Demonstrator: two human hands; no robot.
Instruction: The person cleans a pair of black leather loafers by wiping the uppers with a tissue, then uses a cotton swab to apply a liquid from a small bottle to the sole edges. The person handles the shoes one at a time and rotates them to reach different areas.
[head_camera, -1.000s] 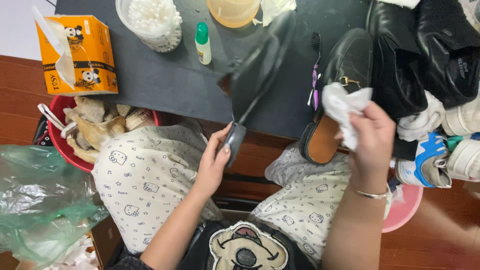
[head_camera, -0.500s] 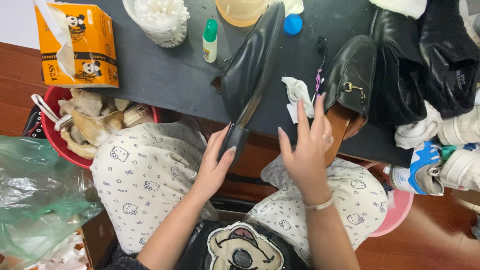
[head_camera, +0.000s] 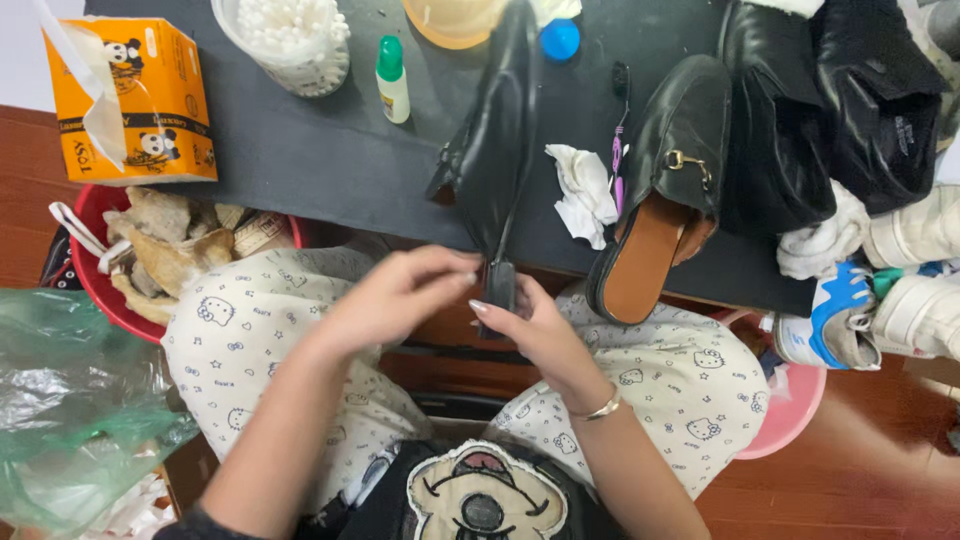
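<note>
A black leather shoe (head_camera: 500, 130) stands on edge, sole side turned right, its toe far up the dark table (head_camera: 300, 150) and its heel over my lap. My left hand (head_camera: 400, 295) and my right hand (head_camera: 525, 325) both grip its heel block from either side. A crumpled white wipe (head_camera: 583, 190) lies on the table just right of the shoe. Its mate, a black slip-on with a gold buckle and tan insole (head_camera: 665, 190), rests beside the wipe, heel hanging over the table's near edge.
An orange tissue box (head_camera: 140, 100), a tub of cotton swabs (head_camera: 290, 40), a small green-capped bottle (head_camera: 392, 80), a purple toothbrush (head_camera: 618, 140) and a blue cap (head_camera: 560, 38) sit on the table. Black clothes (head_camera: 840, 110) and sneakers (head_camera: 900, 290) crowd the right. Red waste bin (head_camera: 120, 270) at left.
My right hand let go of the white wipe, which now lies on the table, and came down to the shoe's heel beside my left hand. The shoe turned more upright.
</note>
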